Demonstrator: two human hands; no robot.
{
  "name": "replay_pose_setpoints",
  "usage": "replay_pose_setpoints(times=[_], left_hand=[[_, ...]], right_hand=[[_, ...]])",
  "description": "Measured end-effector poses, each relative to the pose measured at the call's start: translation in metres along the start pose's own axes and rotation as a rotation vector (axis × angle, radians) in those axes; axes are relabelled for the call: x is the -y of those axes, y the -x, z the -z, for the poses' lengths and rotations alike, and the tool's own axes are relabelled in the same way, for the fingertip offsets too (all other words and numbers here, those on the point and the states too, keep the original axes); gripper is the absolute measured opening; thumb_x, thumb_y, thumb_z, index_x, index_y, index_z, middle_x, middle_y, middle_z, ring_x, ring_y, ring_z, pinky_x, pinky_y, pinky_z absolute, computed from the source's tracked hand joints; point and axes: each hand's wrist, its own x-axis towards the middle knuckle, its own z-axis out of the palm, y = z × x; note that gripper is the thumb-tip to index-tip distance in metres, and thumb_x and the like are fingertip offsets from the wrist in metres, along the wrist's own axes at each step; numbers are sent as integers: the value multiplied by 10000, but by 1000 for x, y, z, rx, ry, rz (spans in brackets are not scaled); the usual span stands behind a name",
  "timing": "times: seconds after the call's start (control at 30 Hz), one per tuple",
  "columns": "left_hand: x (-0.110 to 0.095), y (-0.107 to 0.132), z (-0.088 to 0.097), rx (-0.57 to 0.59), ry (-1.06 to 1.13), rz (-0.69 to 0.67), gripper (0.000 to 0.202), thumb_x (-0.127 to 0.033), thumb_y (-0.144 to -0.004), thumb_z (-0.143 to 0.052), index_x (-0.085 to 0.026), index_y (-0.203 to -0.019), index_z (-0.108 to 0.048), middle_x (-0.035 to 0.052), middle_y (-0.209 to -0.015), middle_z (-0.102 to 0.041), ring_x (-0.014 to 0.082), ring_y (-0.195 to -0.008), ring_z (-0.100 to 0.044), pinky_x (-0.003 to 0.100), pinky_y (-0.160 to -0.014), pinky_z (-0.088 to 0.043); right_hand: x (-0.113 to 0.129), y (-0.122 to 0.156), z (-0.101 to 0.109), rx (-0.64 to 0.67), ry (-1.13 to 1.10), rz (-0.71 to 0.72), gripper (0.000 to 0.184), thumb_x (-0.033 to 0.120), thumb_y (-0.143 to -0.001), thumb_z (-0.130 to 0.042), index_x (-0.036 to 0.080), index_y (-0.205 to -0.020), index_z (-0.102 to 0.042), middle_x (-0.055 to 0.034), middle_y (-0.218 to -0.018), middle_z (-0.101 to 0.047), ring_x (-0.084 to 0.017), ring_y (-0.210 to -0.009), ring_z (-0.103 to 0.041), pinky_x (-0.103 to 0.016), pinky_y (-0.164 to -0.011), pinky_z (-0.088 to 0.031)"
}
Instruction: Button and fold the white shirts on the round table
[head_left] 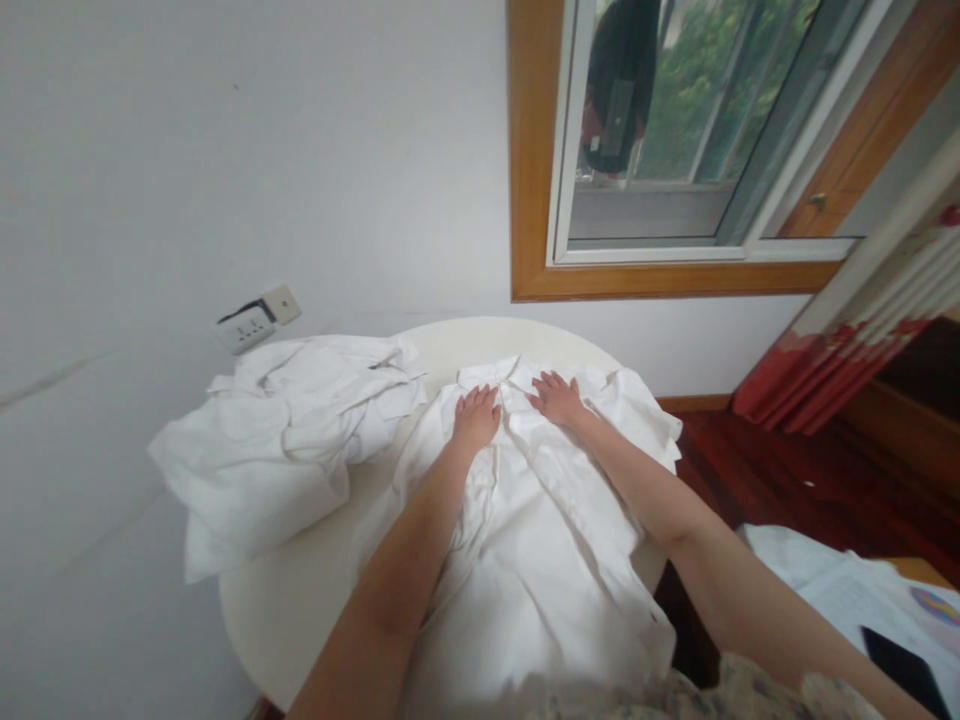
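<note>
A white shirt point(540, 520) lies spread over a round cream table point(270, 610), its collar end toward the wall and its lower part hanging near my body. My left hand point(477, 416) rests flat on the cloth just left of the collar opening, fingers apart. On the other side of that opening, my right hand point(559, 398) presses flat with its fingers spread. Neither hand grips the fabric. To the left sits a heap of crumpled white cloth point(300, 430), partly hanging past the table's edge.
A wall socket point(246, 328) is just behind the cloth heap. The wood-framed window point(529, 200) stands above the table's far side. At right hang red and cream curtains point(817, 370). A dark phone point(904, 668) lies on a surface at lower right, beside printed papers point(840, 590).
</note>
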Motion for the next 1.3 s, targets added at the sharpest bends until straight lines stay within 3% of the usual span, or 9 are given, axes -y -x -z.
replay_pose_setpoints(times=[0.1,0.27,0.37,0.53,0.7,0.83,1.03,1.17,1.3], left_hand=[[2,5,-2,-5,-10,-27,482,-309,-929,-334,-233,-1397,-418,68,-1482,-402,249,-1391,-307,500,-1141,-217],[6,15,-2,-9,-25,-51,483,-321,-930,-344,-214,-1396,-417,71,-1475,-414,247,-1388,-320,471,-1146,-229],[8,18,-2,-50,-46,-50,501,-357,-922,-387,-160,-1380,-434,108,-1450,-442,251,-1375,-341,429,-1142,-261],[12,22,-4,-98,-81,-47,470,-388,-909,-428,-159,-1310,-514,109,-1407,-495,254,-1346,-387,412,-1123,-307],[12,26,-4,-94,-92,-53,456,-388,-918,-411,-177,-1304,-529,110,-1406,-495,261,-1341,-396,427,-1110,-321],[10,27,-3,-74,-106,-44,461,-379,-927,-387,-188,-1326,-514,110,-1429,-469,269,-1351,-378,447,-1109,-307],[10,26,0,-52,-76,-33,474,-388,-924,-391,-202,-1344,-506,116,-1439,-455,270,-1368,-351,450,-1119,-285],[14,24,3,-19,-49,20,492,-421,-927,-377,-229,-1369,-478,104,-1471,-412,282,-1388,-312,520,-1119,-250],[18,19,3,10,-45,46,494,-424,-934,-351,-258,-1390,-444,89,-1494,-377,276,-1403,-280,565,-1115,-214]], right_hand=[[-7,8,-8,24,0,-2,616,591,-945,-223,264,-1454,-344,-59,-1567,-207,-284,-1440,-117,-617,-1099,-95],[-16,23,-11,17,-14,64,654,621,-939,-204,249,-1462,-329,-58,-1568,-202,-257,-1444,-111,-574,-1122,-68],[-16,32,-12,-57,-34,59,615,589,-944,-275,229,-1432,-375,-83,-1540,-283,-254,-1425,-178,-531,-1128,-106],[-12,44,-8,-252,-79,64,459,414,-917,-453,144,-1283,-510,-147,-1298,-545,-249,-1208,-462,-403,-1052,-295],[-2,54,4,-382,-60,228,394,250,-884,-485,142,-1260,-526,-144,-1264,-547,-249,-1182,-452,-376,-1016,-312],[12,48,12,-250,4,452,356,213,-913,-440,198,-1247,-565,-100,-1281,-555,-220,-1228,-428,-369,-1028,-299],[36,19,2,26,-4,256,622,600,-904,-399,271,-1432,-380,-96,-1471,-397,-268,-1327,-365,-458,-1057,-304],[44,17,-12,20,-31,204,656,627,-931,-254,266,-1477,-295,-84,-1547,-262,-270,-1426,-184,-571,-1111,-130],[44,22,-17,-32,-43,236,631,602,-940,-264,276,-1480,-285,-66,-1547,-267,-254,-1438,-145,-574,-1121,-80]])
